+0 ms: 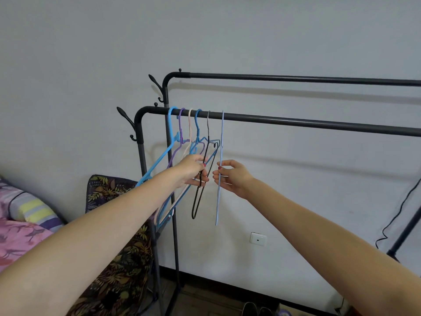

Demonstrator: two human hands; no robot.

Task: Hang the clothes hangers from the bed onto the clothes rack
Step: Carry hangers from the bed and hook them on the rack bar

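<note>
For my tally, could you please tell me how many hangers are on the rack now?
6, all on the lower rail: light blue, purple, cream, blue, black, pale blue.

Both bare arms outstretched, left hand [192, 171] and right hand [232, 176] side by side, fingers pinched.

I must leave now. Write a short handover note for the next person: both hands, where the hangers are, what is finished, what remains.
Left hand: grips the black hanger, which hangs on the front rail.
Right hand: pinches the thin light-blue hanger, also hooked on that rail.
Done: six hangers are on the front rail, the other four being the blue hanger, purple hanger, cream hanger and second blue hanger.
Left: let go of both. The bed is only partly visible, so check it for more hangers.
</note>
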